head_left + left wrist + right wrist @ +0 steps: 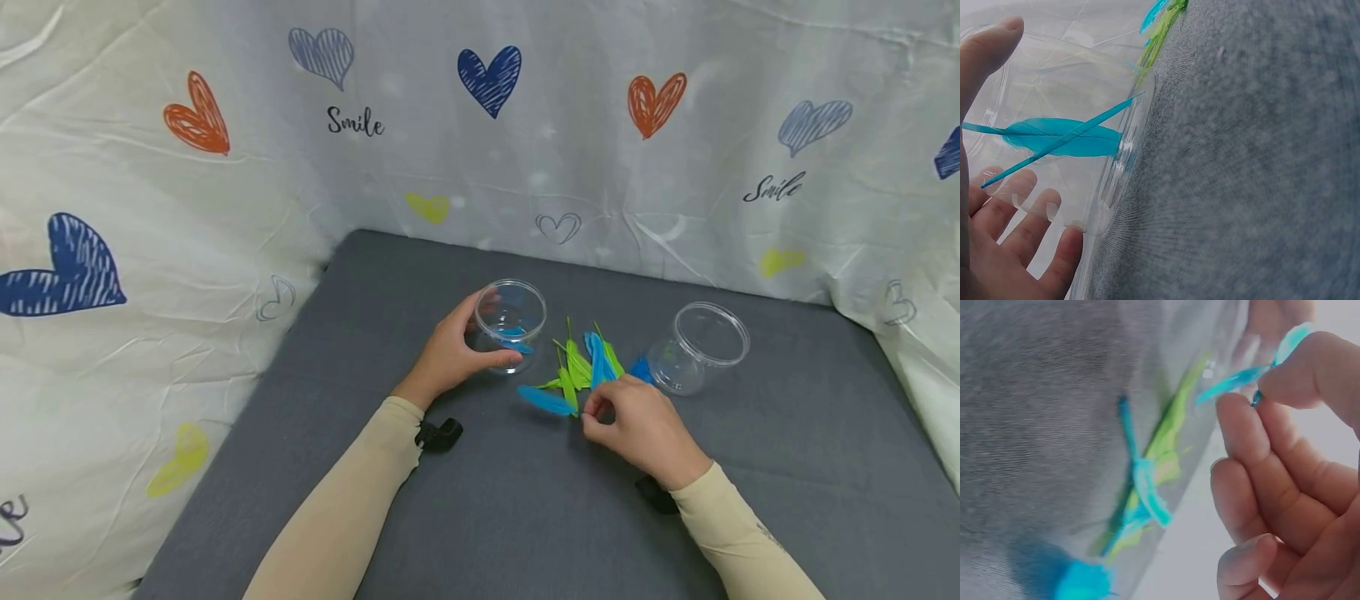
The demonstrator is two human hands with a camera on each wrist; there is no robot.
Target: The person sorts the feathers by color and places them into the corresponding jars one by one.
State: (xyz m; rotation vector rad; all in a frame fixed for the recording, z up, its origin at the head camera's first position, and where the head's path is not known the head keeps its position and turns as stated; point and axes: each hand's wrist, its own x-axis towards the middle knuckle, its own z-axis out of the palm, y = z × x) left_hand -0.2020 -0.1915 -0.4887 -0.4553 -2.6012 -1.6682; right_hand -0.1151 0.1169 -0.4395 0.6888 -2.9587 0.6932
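Note:
My left hand grips a clear plastic jar from its left side, thumb in front and fingers behind. Inside it lie blue feathers, two of them crossing in the left wrist view. My right hand pinches a blue feather by its quill end between thumb and index finger; the vane points left, toward the jar. Just beyond that hand, a small pile of green feathers mixed with blue feathers lies on the table. In the right wrist view the pile sits left of the fingers.
A second clear jar stands to the right, with a darker blue fluffy piece beside its base. Grey cloth covers the table. A white curtain printed with hearts hangs behind the table and along its left side.

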